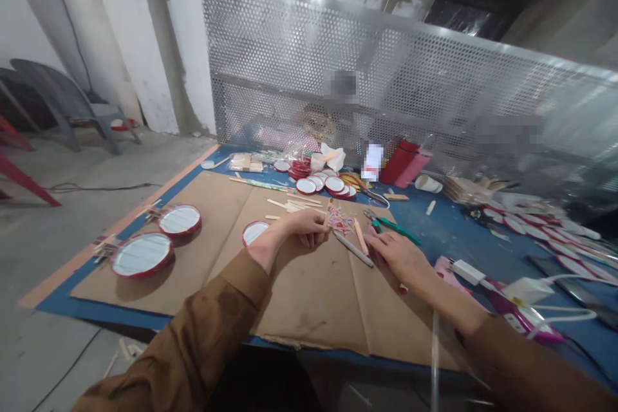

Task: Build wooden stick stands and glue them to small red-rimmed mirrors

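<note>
My left hand (309,226) is over the middle of the cardboard, with thumb and finger pinched at the edge of a pile of coloured rubber bands (342,220). What it holds, if anything, is too small to make out. My right hand (400,261) reaches in from the right, fingers extended, their tips beside a peach-coloured stick (360,237). A grey pen (353,250) lies between the hands. Green-handled pliers (396,228) rest just beyond my right hand. Behind my left wrist sits a round, red-rimmed disc (254,232), partly hidden, with loose wooden sticks (294,205) past it.
Two red-rimmed discs (142,254) with stick handles lie at left on the cardboard (309,315). More discs (333,185), scissors (374,195), a phone (372,162) and a red bottle (400,162) line the back. A perforated metal panel (290,51) stands behind. Cables and chargers (528,290) lie right.
</note>
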Demonstrator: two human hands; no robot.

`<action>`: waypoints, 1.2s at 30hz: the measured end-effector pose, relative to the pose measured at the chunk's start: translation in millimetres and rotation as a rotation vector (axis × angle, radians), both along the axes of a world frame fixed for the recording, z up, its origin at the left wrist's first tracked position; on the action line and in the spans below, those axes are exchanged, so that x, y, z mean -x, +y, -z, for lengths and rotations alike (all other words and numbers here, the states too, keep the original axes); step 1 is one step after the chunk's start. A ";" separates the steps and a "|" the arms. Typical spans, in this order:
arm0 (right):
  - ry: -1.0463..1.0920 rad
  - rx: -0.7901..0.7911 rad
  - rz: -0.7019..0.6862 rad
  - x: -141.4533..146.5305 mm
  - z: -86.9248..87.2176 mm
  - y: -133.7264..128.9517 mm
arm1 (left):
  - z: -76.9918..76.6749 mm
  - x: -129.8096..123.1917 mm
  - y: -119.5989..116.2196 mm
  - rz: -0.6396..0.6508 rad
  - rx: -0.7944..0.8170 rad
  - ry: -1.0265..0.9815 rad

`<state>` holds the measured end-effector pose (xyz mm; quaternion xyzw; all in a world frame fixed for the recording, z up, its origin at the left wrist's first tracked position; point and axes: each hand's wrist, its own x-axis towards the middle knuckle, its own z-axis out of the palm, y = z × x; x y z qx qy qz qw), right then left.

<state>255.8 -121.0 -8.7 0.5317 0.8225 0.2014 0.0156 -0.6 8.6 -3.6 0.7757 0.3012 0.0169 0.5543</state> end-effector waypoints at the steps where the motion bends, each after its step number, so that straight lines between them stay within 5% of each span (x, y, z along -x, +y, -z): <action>1: -0.007 -0.015 -0.002 -0.2 0.3 -1.6 | -0.4 0.0 -0.1 0.000 -0.001 0.007; 7: 0.102 -0.189 0.141 -12.1 -12.7 -12.6 | -3.5 1.4 -0.2 0.034 0.025 0.002; 11: 0.370 -0.242 0.243 -22.1 -25.0 -12.3 | -4.1 3.0 -1.4 0.018 0.040 -0.005; 14: 0.566 -0.094 0.216 -9.4 -28.5 -10.1 | -4.4 3.8 -2.8 0.005 0.042 -0.034; 19: 0.387 0.009 0.103 23.7 -21.4 4.4 | -5.5 2.8 -3.1 0.002 0.071 -0.023; 25: 0.285 -0.050 0.307 36.2 -16.5 37.2 | -2.7 0.4 0.6 0.025 0.031 0.057; 28: 0.284 0.042 0.416 49.1 -24.5 45.5 | -0.4 -0.3 1.6 0.022 0.013 0.058; 33: 0.458 0.389 0.572 69.5 -40.7 45.9 | 0.3 -0.5 1.7 0.030 0.031 0.043; 36: 0.714 0.387 0.623 65.3 -41.3 48.0 | -0.4 0.0 0.8 0.017 0.031 0.024</action>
